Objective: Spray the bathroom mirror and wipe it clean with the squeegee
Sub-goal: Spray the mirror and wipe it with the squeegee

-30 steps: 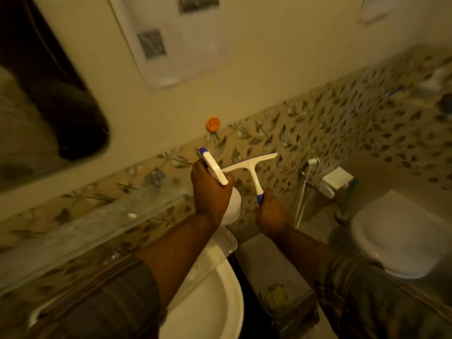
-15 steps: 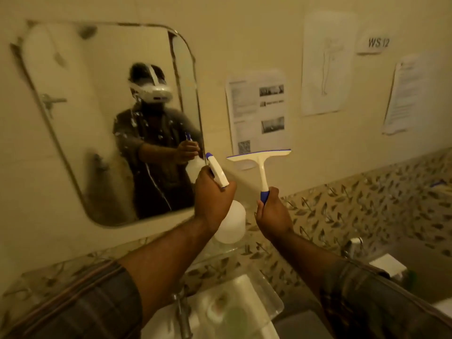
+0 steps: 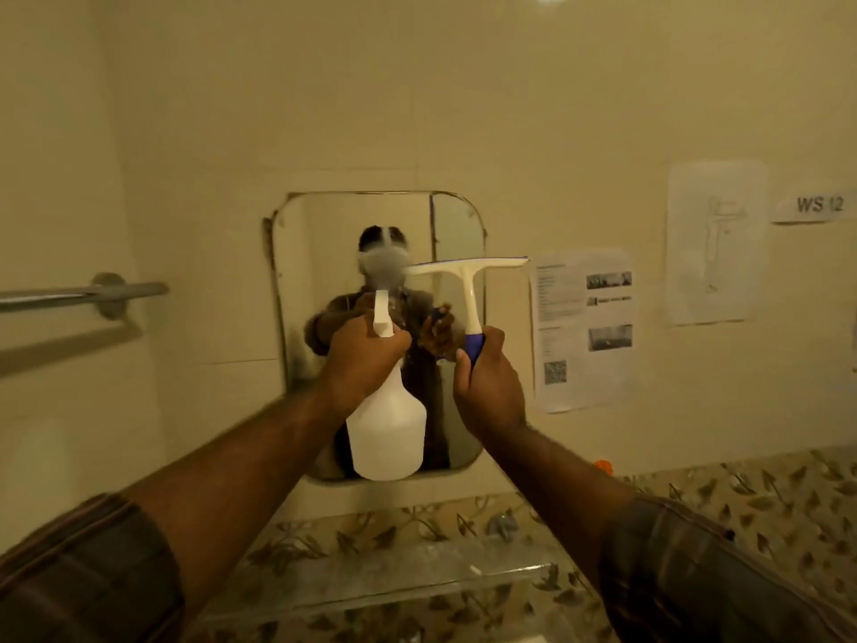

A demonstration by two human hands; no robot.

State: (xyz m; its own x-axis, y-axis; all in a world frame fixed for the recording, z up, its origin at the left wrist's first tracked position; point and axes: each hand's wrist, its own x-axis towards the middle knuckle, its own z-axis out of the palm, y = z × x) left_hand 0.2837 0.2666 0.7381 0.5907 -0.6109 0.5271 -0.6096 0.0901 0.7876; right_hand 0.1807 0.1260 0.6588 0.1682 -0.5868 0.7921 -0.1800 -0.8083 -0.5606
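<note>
A rounded rectangular mirror hangs on the cream wall straight ahead. My left hand grips the neck of a white spray bottle, nozzle pointing at the glass. A grey puff of mist hangs in front of the mirror just above the nozzle. My right hand holds the blue grip of a white squeegee; its blade is level, up in front of the mirror's right edge. Whether the blade touches the glass I cannot tell. The lower mirror is hidden by the bottle and both hands.
A metal towel bar juts from the left wall. Printed sheets and a "WS 12" label are taped right of the mirror. Below runs a leaf-patterned tile band with a glass shelf and a small orange item.
The view swung up from the sink and toilet to face the mirror squarely. Both hands rose and moved in front of the glass, and mist now shows at the nozzle.
</note>
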